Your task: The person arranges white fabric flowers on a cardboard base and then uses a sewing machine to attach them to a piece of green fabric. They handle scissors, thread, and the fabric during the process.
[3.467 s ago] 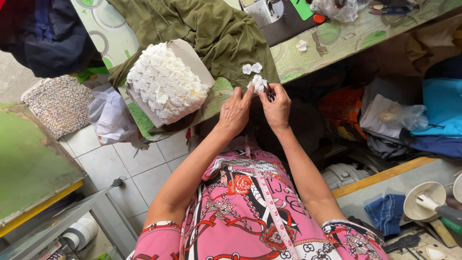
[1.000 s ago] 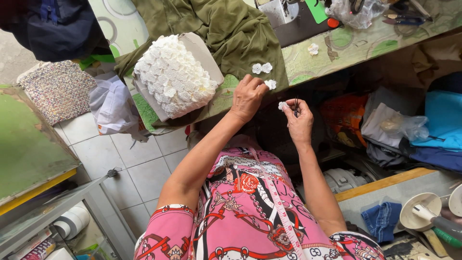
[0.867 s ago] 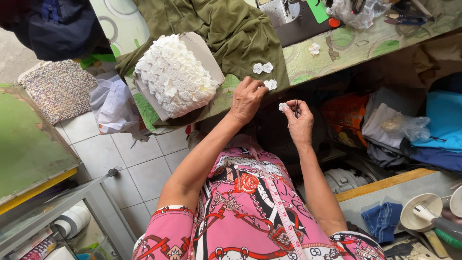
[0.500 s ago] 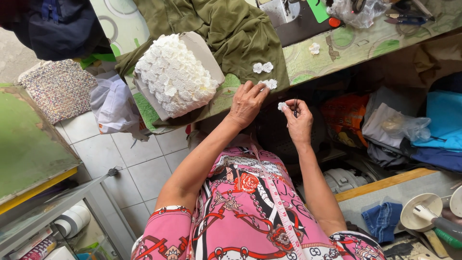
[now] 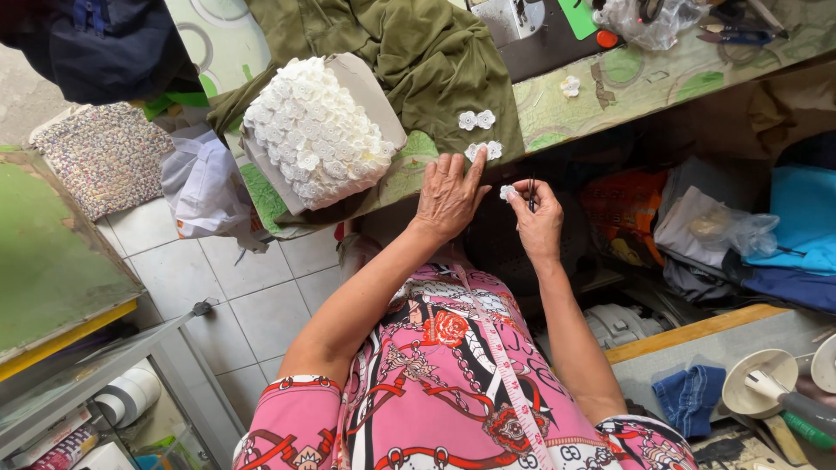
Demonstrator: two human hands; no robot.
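My left hand [image 5: 448, 193] rests flat at the table's near edge, fingers apart, its fingertips touching a small white lace flower [image 5: 484, 151] on the olive green fabric [image 5: 418, 52]. My right hand [image 5: 537, 218] is just off the table edge, pinching another small white lace flower [image 5: 507, 192] together with a thin dark tool. Two more white flowers [image 5: 476, 119] lie on the green fabric just beyond. A card wound with white flower lace trim [image 5: 318, 130] lies to the left of my hands.
A sewing machine base [image 5: 531, 30] and scissors [image 5: 736, 33] sit at the far side of the patterned table [image 5: 636, 83]. A loose white flower [image 5: 570, 85] lies there. Cloth piles [image 5: 766, 235] are on the right, a white bag [image 5: 205, 187] and tiled floor on the left.
My left hand has slid from near the trim flowers to lie flat at the table edge, fingers reaching the nearest flower. My right hand has drawn back slightly with a flower pinched in it.
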